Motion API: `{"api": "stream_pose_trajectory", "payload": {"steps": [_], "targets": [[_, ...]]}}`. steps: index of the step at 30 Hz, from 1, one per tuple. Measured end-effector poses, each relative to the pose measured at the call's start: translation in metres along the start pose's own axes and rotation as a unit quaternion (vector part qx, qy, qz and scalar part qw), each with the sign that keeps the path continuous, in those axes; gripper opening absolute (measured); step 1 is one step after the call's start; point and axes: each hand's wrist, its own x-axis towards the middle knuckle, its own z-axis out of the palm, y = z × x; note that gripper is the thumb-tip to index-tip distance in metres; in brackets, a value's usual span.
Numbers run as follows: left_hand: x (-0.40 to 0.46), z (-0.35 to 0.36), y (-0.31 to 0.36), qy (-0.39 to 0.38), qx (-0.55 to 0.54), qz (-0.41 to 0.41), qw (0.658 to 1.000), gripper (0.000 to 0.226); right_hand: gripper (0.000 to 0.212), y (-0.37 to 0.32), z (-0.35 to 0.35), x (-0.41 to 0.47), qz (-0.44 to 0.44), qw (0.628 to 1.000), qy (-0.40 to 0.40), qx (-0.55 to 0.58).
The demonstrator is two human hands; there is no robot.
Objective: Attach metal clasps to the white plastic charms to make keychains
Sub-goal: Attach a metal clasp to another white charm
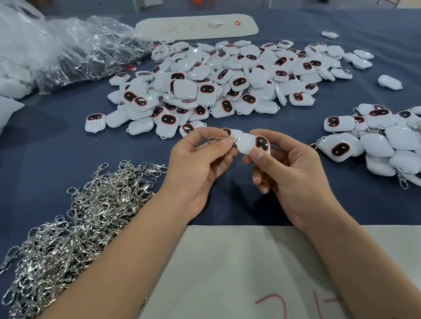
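Above the blue-covered desk [41, 150], near its middle, we see both hands raised and working together. Our left hand [198, 163] pinches a metal clasp [216, 139] between thumb and fingertips — the grip is closed on the clasp. Our right hand [287, 170] grasps a white plastic charm [254, 144], thumb underneath and forefinger over the top, with the charm's dark red-rimmed face turned up. Clasp and charm meet at the charm's left end; we cannot tell whether the ring is already through the loop.

Surrounding stock lies as follows:
- A heap of loose clasps [78, 235] sits beside the left forearm.
- A large pile of bare charms [224, 79] lies beyond the hands.
- A second pile [403, 141], to the right, carries clasps already fitted.
- Clear plastic bags [56, 49] rest at the far left.
- A pale board [239, 286] with red marks lies under the forearms — at the near edge.
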Motion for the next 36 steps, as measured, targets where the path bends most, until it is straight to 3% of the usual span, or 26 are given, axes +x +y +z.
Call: {"api": "stream_pose_trajectory", "payload": {"steps": [6, 11, 18, 24, 26, 27, 32, 36], "targets": [[0.0007, -0.0010, -0.0010, 0.007, 0.045, 0.030, 0.999, 0.020, 0.031, 0.0012, 0.0000, 0.0010, 0.004, 1.000, 0.008, -0.003], [0.0022, -0.0029, -0.0032, 0.033, 0.182, 0.115, 0.976, 0.021, 0.023, 0.0022, -0.0004, 0.0009, 0.006, 1.000, 0.017, -0.007], [0.0061, -0.0079, -0.0024, 0.024, 0.363, 0.226, 0.904, 0.020, 0.022, 0.0013, -0.0018, 0.0002, 0.010, 0.999, 0.032, -0.003], [0.0035, -0.0093, -0.0016, -0.008, 0.509, 0.315, 0.801, 0.022, 0.022, 0.0023, -0.0018, 0.0008, 0.006, 0.999, 0.039, -0.012], [0.0026, -0.0082, -0.0033, -0.007, 0.528, 0.328, 0.783, 0.022, 0.021, 0.0025, -0.0017, 0.0009, 0.003, 0.999, 0.042, -0.016], [0.0020, -0.0072, -0.0043, -0.001, 0.522, 0.325, 0.789, 0.022, 0.021, 0.0026, -0.0017, 0.0006, 0.001, 0.999, 0.044, -0.014], [0.0019, -0.0042, -0.0083, 0.043, 0.404, 0.250, 0.879, 0.016, 0.019, 0.0007, -0.0009, 0.0008, -0.013, 0.996, 0.084, 0.019], [0.0062, -0.0084, -0.0081, 0.054, 0.384, 0.228, 0.893, 0.009, 0.018, -0.0020, -0.0001, 0.0018, -0.046, 0.977, 0.209, 0.022]]}}
